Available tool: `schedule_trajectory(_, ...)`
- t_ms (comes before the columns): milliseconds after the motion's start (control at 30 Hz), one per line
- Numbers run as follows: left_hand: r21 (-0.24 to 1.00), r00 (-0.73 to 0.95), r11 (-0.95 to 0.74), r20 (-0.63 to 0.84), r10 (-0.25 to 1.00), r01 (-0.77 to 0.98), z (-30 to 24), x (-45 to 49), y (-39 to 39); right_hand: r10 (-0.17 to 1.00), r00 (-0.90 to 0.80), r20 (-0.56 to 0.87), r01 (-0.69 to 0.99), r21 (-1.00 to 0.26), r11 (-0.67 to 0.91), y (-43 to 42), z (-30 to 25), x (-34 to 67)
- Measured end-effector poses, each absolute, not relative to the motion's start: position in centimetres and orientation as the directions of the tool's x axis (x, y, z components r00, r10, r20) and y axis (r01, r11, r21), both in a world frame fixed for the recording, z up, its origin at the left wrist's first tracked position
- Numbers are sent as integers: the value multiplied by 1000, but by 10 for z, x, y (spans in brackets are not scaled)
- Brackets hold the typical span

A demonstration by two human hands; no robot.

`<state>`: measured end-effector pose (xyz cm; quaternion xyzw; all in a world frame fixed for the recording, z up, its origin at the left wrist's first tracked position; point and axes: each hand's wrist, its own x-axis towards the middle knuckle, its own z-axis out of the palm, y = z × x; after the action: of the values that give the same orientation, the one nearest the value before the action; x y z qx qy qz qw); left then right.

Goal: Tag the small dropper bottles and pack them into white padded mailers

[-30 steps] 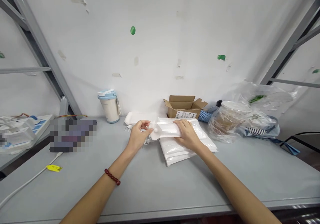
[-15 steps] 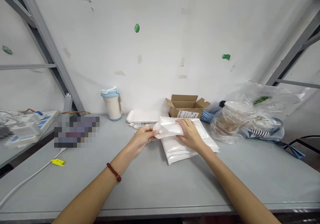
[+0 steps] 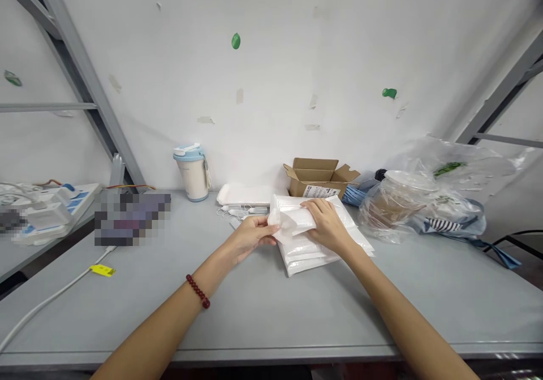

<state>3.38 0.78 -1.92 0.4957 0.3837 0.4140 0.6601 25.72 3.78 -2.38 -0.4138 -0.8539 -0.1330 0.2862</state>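
Observation:
A small white plastic bag (image 3: 291,220) is held between both hands just above a stack of white plastic bags (image 3: 316,250) on the grey table (image 3: 263,306). My left hand (image 3: 250,237), with a red bead bracelet on the wrist, pinches the bag's left end. My right hand (image 3: 326,224) grips its right part, fingers curled over the top. What the bag contains cannot be made out.
A blue-lidded white cup (image 3: 192,172) stands at the wall. An open cardboard box (image 3: 319,178) sits behind the stack, a white tray (image 3: 244,194) with small white cables to its left. Clear bags with a lidded container (image 3: 403,199) lie right. A white cable with yellow tag (image 3: 100,270) runs left.
Both hands have shifted slightly right and toward me with the small bag; my left hand has closed tighter on its left end and the bag looks more crumpled.

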Motion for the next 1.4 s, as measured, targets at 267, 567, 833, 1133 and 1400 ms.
schedule_trajectory(267, 984, 305, 119, -74, 949, -131, -20, 34, 9, 646, -498, 579, 791, -3, 612, 39, -26, 255)
schedule_trajectory(567, 997, 179, 4, -19, 984, 80, -27, 47, 4, 533, -585, 611, 694, 39, 718, 27, -29, 239)
schedule_trajectory(833, 920, 46, -77, 64, 997, 384, -35, 50, 7, 455, -626, 633, 659, 117, 743, 21, -29, 231)
schedule_trajectory(1133, 994, 102, 112, -112, 988, 5, -19, 44, 2, 387, -598, 702, 660, 158, 734, 18, -26, 228)
schedule_trajectory(1400, 963, 202, 150, -105, 974, -224, -4, 30, 5, 263, -666, 698, 649, 369, 665, 22, -23, 234)
